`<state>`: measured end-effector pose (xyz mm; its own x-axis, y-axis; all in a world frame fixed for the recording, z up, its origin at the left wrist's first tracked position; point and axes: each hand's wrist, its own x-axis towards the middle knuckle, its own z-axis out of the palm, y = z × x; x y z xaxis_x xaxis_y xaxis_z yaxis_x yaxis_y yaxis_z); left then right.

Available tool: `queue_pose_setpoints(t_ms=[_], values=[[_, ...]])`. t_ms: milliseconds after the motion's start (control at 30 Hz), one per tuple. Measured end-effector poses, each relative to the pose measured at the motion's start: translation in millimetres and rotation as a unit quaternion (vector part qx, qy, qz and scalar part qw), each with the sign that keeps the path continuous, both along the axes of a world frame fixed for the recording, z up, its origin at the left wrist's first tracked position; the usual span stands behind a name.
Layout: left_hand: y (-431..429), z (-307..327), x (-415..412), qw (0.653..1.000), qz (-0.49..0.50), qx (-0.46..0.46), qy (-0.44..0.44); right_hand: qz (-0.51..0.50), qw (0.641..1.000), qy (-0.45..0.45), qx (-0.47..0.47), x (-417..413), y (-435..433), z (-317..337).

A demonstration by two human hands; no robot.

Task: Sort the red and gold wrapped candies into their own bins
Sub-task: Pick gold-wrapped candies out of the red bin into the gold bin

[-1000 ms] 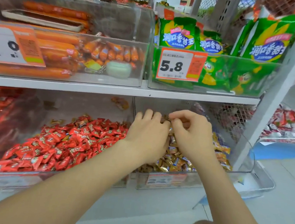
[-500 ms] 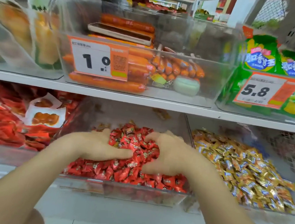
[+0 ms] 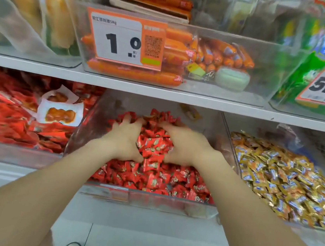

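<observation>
Red candies (image 3: pixel 151 176) jumbled, axes mixed; left hand (image 3: pixel 124 140), right hand (image 3: pixel 185 145) spread, pressing them

Bright even light, motion blur esp. edges, wide-angle warp.

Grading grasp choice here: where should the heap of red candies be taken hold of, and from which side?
At its two flanks, reaching over the bin's low front wall: the red candies are loose small pieces, so cupping probably beats pinching, and the shelf overhead blocks a top-down reach. The left hand and right hand bracket it.
</observation>
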<state>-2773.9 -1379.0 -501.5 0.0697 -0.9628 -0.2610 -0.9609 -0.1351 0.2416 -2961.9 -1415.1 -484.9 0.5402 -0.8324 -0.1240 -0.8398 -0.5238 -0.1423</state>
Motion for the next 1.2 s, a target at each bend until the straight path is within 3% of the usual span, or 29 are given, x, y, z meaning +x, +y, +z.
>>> queue_pose_setpoints(t_ms=[233,333,400,500,667,833,967,1033,1100,1200], values=[[38.4,30.1,-12.9,0.994,0.025,-0.071,-0.081,-0.118,0.99,0.025,-0.07,-30.6,30.6,39.4],[61.2,41.2,-16.2,0.991,0.062,0.012,-0.122,-0.17,0.982,0.081,0.023,-38.4,58.6,43.0],[69.2,43.5,-17.6,0.983,0.037,0.085,-0.157,-0.155,0.976,0.139,0.071,-36.1,72.0,44.4],[70.0,45.0,-19.4,0.975,-0.006,0.167,-0.145,-0.113,0.965,0.192,0.135,-29.6,74.1,39.9],[56.7,48.3,-16.4,0.959,-0.016,0.262,-0.103,-0.117,0.947,0.168,0.248,-28.3,76.5,26.8],[52.5,39.6,-17.4,0.966,0.004,0.254,-0.042,-0.187,0.926,0.018,0.329,-26.5,73.3,10.3],[52.3,30.4,-30.1,0.977,0.047,0.204,0.037,-0.235,0.89,-0.112,0.374,-16.7,70.4,1.7],[49.3,17.2,-35.7,0.972,0.089,0.182,0.116,-0.266,0.858,-0.206,0.388,-7.7,70.8,-2.5],[44.8,6.0,-39.3,0.947,0.144,0.139,0.252,-0.292,0.819,-0.307,0.386,-2.8,63.2,-9.7],[36.1,4.2,-40.6,0.868,0.224,0.05,0.441,-0.294,0.744,-0.469,0.375,-2.2,47.0,-4.5]])
